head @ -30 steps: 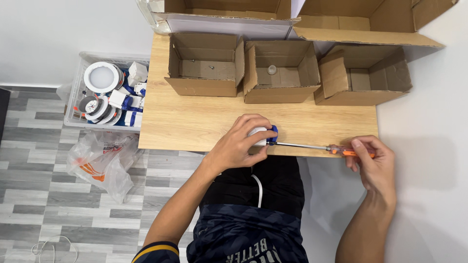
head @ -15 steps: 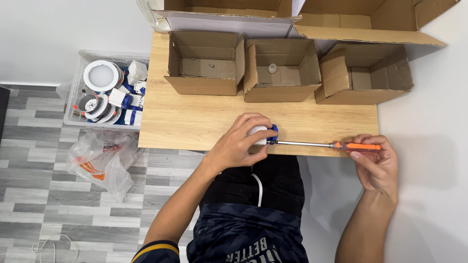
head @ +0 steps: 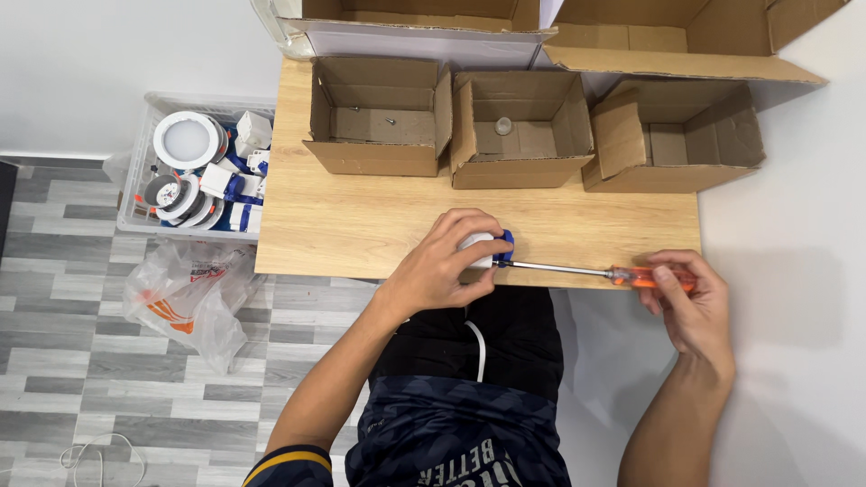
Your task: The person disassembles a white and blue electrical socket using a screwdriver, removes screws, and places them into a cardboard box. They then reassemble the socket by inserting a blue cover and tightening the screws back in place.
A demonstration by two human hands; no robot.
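Note:
My left hand (head: 444, 263) presses a small white-and-blue device (head: 492, 247) against the near edge of the wooden table (head: 361, 225). Most of that device is hidden under my fingers. A white cord (head: 478, 347) hangs from it over my lap. My right hand (head: 690, 302) grips the orange handle of a screwdriver (head: 613, 272). Its long metal shaft lies level along the table edge, and the tip meets the blue side of the device.
Three open cardboard boxes (head: 379, 117) (head: 521, 126) (head: 672, 135) stand in a row at the table's back, with larger boxes (head: 433, 22) behind. On the floor at the left are a crate of round white lamps (head: 194, 171) and a plastic bag (head: 185, 293).
My right hand has turned slightly on the screwdriver handle, with fingers shifting along it. My left hand and the device stay where they were.

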